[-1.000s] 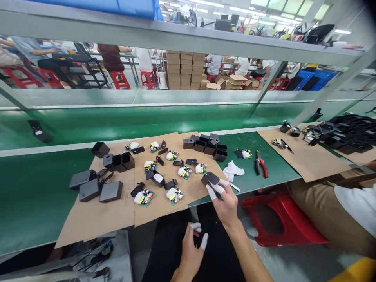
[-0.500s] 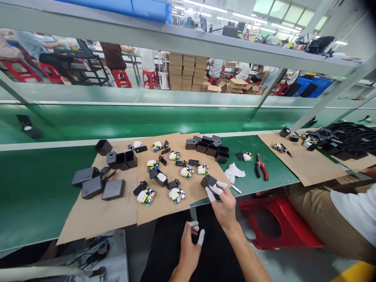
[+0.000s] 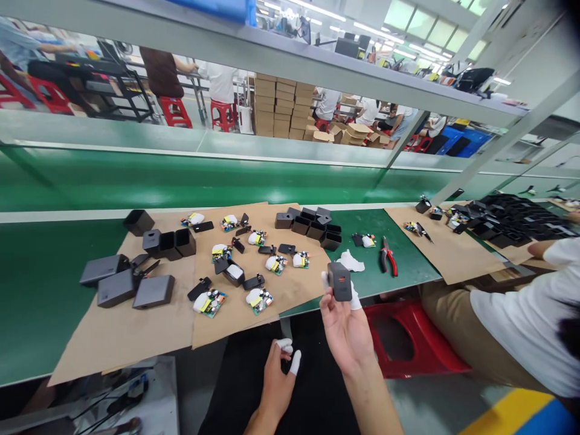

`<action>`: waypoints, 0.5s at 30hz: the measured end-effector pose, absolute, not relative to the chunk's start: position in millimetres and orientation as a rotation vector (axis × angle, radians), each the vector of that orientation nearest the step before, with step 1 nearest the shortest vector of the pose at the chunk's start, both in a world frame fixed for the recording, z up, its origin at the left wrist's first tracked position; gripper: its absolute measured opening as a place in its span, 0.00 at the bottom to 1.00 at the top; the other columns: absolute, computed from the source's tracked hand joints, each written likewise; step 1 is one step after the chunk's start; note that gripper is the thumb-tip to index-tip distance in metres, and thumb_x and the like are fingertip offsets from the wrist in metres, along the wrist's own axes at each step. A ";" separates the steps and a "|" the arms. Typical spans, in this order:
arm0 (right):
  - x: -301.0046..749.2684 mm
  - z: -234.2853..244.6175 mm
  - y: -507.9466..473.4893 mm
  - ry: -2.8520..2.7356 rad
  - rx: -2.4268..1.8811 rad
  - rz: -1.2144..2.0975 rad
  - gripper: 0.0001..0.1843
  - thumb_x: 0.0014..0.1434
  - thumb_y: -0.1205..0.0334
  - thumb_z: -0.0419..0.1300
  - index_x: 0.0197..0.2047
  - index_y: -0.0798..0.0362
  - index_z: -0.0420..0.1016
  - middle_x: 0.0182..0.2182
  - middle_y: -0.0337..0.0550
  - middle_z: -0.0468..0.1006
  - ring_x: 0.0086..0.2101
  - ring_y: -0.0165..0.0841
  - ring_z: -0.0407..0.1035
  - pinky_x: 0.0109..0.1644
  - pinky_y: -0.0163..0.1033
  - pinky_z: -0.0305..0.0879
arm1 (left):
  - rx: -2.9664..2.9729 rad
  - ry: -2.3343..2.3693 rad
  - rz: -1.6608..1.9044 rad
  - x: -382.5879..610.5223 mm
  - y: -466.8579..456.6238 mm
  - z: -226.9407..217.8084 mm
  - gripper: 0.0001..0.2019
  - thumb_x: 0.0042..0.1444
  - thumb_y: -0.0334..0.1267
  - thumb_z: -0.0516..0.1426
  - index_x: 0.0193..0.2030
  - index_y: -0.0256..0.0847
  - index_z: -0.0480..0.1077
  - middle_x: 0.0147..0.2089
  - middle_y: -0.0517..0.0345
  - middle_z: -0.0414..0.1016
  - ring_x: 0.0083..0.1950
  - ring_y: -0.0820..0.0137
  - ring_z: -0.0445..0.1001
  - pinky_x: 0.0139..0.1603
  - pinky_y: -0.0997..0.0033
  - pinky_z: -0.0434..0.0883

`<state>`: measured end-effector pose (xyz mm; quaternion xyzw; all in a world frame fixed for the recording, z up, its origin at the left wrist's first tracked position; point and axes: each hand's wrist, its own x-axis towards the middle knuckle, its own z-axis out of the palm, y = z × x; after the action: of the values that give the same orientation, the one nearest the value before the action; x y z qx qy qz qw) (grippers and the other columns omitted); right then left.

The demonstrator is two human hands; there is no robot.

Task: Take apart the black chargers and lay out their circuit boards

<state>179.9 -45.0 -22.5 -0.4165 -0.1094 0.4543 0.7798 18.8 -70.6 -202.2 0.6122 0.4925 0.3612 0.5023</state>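
Note:
My right hand [image 3: 347,323], with white cots on its fingertips, is raised palm up and holds a small black plastic housing [image 3: 339,281] above the table's front edge. My left hand [image 3: 277,377] hangs lower over my lap, fingers curled with white cots on the tips; nothing shows in it. On the brown cardboard sheet [image 3: 136,326] lie several small circuit boards [image 3: 259,298] with white and yellow parts, small black caps [image 3: 199,288], and open black housings [image 3: 312,223]. Three grey closed boxes [image 3: 153,291] sit at the left.
Red-handled pliers [image 3: 387,258] and a white cloth [image 3: 351,261] lie on the green mat. A co-worker in a white shirt [image 3: 530,314] sits at my right by a red stool [image 3: 408,338] and a pile of black parts [image 3: 512,220]. A green conveyor runs behind.
My right hand lifted the black housing off the cardboard edge and turned palm up toward me. My left hand stayed low. The view shifted slightly to the right.

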 end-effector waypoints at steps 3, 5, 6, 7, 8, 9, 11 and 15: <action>178.7 -18.3 -41.8 -0.227 -0.912 0.953 0.16 0.68 0.44 0.67 0.53 0.41 0.84 0.54 0.41 0.86 0.45 0.34 0.82 0.56 0.46 0.84 | 1.486 1.190 0.872 19.3 -70.1 -207.6 0.15 0.65 0.51 0.60 0.47 0.42 0.77 0.42 0.52 0.77 0.40 0.61 0.80 0.46 0.56 0.81; 181.8 -14.5 -40.2 -0.285 -0.982 0.784 0.17 0.67 0.46 0.70 0.55 0.41 0.82 0.55 0.42 0.85 0.47 0.35 0.82 0.56 0.48 0.83 | 1.490 1.197 0.873 19.3 -70.2 -211.8 0.16 0.65 0.53 0.60 0.47 0.41 0.77 0.42 0.52 0.77 0.39 0.61 0.80 0.45 0.55 0.81; 185.3 -13.8 -39.8 -0.341 -1.037 0.626 0.17 0.65 0.49 0.72 0.55 0.43 0.82 0.54 0.42 0.85 0.48 0.36 0.82 0.57 0.50 0.82 | 1.492 1.201 0.873 19.2 -70.6 -213.6 0.17 0.65 0.53 0.60 0.47 0.41 0.76 0.41 0.52 0.76 0.38 0.62 0.80 0.45 0.55 0.81; 190.0 -14.7 -39.5 -0.412 -1.097 0.430 0.17 0.64 0.52 0.73 0.55 0.44 0.82 0.54 0.43 0.85 0.50 0.38 0.81 0.60 0.53 0.80 | 1.493 1.205 0.873 19.0 -71.1 -215.1 0.17 0.65 0.53 0.60 0.47 0.41 0.76 0.41 0.52 0.76 0.38 0.62 0.80 0.45 0.55 0.81; 195.6 -17.6 -39.2 -0.503 -1.158 0.225 0.17 0.63 0.56 0.75 0.54 0.46 0.83 0.54 0.45 0.85 0.52 0.40 0.81 0.62 0.56 0.78 | 1.494 1.207 0.872 18.8 -71.8 -216.3 0.17 0.65 0.53 0.60 0.47 0.41 0.76 0.42 0.51 0.76 0.38 0.62 0.79 0.46 0.55 0.81; 201.7 -22.7 -38.7 -0.625 -1.225 0.040 0.17 0.62 0.59 0.75 0.53 0.47 0.83 0.53 0.47 0.84 0.53 0.43 0.81 0.64 0.58 0.77 | 1.495 1.208 0.870 18.6 -72.7 -217.2 0.17 0.65 0.53 0.60 0.48 0.42 0.76 0.43 0.51 0.77 0.38 0.62 0.80 0.47 0.55 0.81; 212.8 -38.7 -36.4 -0.949 -1.381 -0.194 0.14 0.65 0.62 0.72 0.54 0.48 0.85 0.53 0.49 0.84 0.54 0.45 0.80 0.65 0.59 0.75 | 1.496 1.209 0.862 18.4 -74.7 -218.1 0.16 0.66 0.52 0.60 0.49 0.42 0.76 0.44 0.51 0.77 0.40 0.62 0.80 0.49 0.55 0.81; 221.1 -76.5 -29.9 -1.391 -1.571 -0.195 0.12 0.71 0.64 0.65 0.56 0.47 0.84 0.50 0.51 0.84 0.53 0.45 0.81 0.60 0.53 0.79 | 1.496 1.225 0.833 18.9 -78.0 -218.8 0.15 0.67 0.50 0.59 0.51 0.43 0.76 0.45 0.50 0.78 0.41 0.62 0.80 0.51 0.54 0.81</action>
<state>221.1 -29.9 -76.5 -0.6480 -0.5737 -0.0803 0.4945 18.9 -78.0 -218.8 0.6172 0.5057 0.3436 0.4953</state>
